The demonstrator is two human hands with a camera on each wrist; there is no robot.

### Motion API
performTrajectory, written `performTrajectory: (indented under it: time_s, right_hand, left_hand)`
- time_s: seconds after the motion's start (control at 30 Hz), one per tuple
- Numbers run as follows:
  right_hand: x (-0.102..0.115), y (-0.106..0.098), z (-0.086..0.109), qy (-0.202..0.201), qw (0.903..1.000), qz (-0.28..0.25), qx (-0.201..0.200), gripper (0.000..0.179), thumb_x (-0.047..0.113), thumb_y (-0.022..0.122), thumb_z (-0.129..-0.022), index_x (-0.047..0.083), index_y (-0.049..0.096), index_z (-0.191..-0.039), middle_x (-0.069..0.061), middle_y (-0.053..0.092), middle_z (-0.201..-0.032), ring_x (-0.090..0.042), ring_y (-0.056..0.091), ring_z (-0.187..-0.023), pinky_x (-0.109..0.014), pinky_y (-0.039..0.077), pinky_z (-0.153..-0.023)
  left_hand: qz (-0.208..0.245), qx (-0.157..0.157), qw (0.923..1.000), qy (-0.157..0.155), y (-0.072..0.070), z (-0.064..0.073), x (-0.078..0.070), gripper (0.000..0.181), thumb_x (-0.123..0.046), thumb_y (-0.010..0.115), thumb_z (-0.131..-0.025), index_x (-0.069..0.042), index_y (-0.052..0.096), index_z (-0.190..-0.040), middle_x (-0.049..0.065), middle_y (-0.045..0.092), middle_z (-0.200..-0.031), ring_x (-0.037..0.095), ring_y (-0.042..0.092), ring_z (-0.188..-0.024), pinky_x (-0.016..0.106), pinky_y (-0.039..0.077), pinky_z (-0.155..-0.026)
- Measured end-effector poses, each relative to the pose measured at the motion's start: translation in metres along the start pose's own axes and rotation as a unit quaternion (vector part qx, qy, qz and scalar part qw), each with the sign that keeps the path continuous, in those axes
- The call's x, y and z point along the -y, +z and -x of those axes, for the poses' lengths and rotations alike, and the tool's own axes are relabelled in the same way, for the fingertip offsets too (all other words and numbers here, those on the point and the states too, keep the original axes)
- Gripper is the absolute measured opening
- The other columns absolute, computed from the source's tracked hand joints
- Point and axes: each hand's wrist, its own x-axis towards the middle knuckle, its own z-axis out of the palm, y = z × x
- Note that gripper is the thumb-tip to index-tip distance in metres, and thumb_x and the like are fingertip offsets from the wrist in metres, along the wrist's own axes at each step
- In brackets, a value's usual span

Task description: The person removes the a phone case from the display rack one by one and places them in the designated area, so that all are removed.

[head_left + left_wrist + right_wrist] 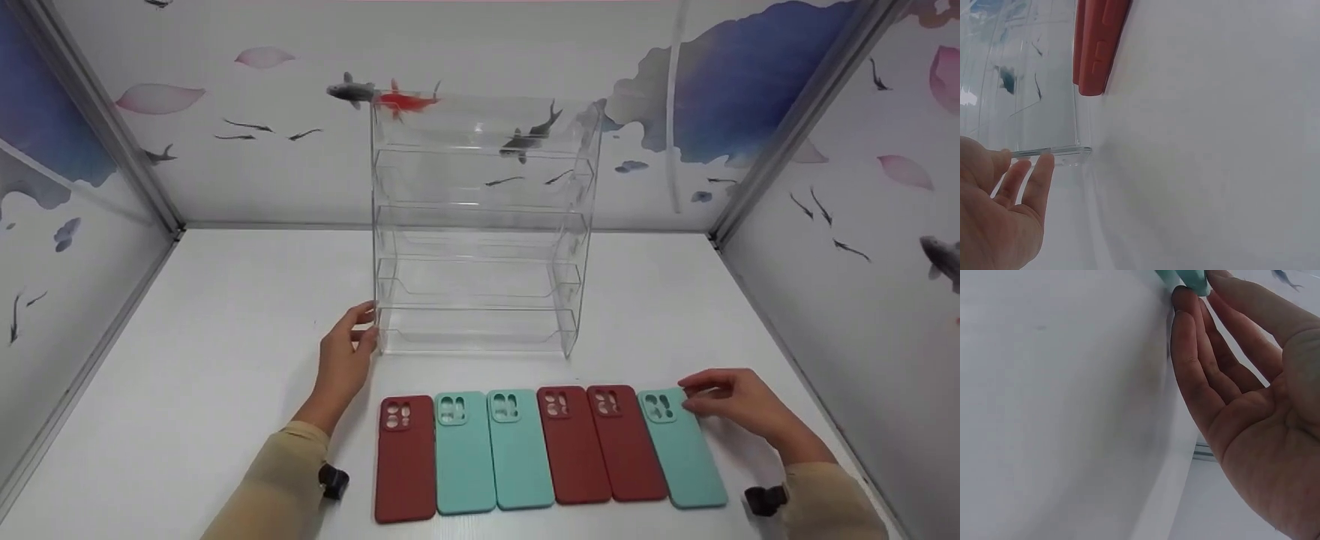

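A clear acrylic display rack with several tiers stands upright on the table. My left hand grips the lower part of its left side panel, thumb on one face and fingers on the other, as the left wrist view shows. In front of the rack lies a row of phone cases, camera cutouts toward the rack. At its right end is a turquoise phone case, slightly slanted. My right hand pinches its upper right corner between thumb and fingers. A red phone case lies just left of it.
Further left come another red case, two turquoise cases and a red case at the row's left end. White panels printed with fish and petals wall the white table at the back and sides.
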Motion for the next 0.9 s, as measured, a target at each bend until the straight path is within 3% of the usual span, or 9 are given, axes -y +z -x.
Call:
performTrajectory:
  time_s: [0.23, 0.5, 0.63, 0.9]
  right_hand:
    - [-0.002, 0.004, -0.001, 0.017, 0.9986, -0.008, -0.049, 0.051, 0.031, 0.081, -0.091, 0.008, 0.067, -0.135, -0.011, 0.074, -0.116, -0.008, 0.072, -0.096, -0.024, 0.058, -0.077]
    - [0.007, 0.015, -0.009, -0.024, 0.9983, 0.031, -0.043, 0.047, 0.031, 0.084, -0.088, 0.01, 0.072, -0.128, -0.012, 0.074, -0.117, -0.018, 0.067, -0.097, -0.024, 0.058, -0.076]
    - [0.01, 0.016, -0.012, -0.025, 0.9978, 0.034, -0.052, 0.045, 0.028, 0.084, -0.088, 0.008, 0.073, -0.127, -0.013, 0.074, -0.115, -0.019, 0.067, -0.097, -0.023, 0.058, -0.074]
    - [0.004, 0.015, -0.005, 0.016, 0.997, 0.027, -0.071, 0.048, 0.032, 0.084, -0.088, 0.008, 0.071, -0.128, -0.01, 0.073, -0.112, -0.019, 0.069, -0.1, -0.023, 0.059, -0.076]
  left_hand:
    - [0.001, 0.003, 1.0, -0.001, 0.002, 0.0, 0.001, 0.044, -0.013, 0.055, -0.108, -0.016, 0.049, -0.151, 0.01, 0.061, -0.14, 0.024, 0.064, -0.114, 0.036, 0.058, -0.096]
    - [-0.005, -0.006, 1.0, -0.005, -0.006, 0.003, 0.004, 0.044, -0.014, 0.055, -0.108, -0.015, 0.049, -0.151, 0.011, 0.06, -0.14, 0.024, 0.064, -0.112, 0.028, 0.058, -0.094]
    - [-0.003, -0.006, 0.9999, -0.009, -0.007, 0.003, 0.004, 0.044, -0.014, 0.054, -0.108, -0.015, 0.048, -0.152, 0.011, 0.059, -0.139, 0.024, 0.063, -0.113, 0.027, 0.058, -0.095]
    - [0.004, -0.004, 0.9999, -0.01, 0.003, 0.0, 0.001, 0.042, -0.014, 0.056, -0.107, -0.016, 0.051, -0.15, 0.009, 0.061, -0.138, 0.022, 0.062, -0.112, 0.03, 0.059, -0.096]
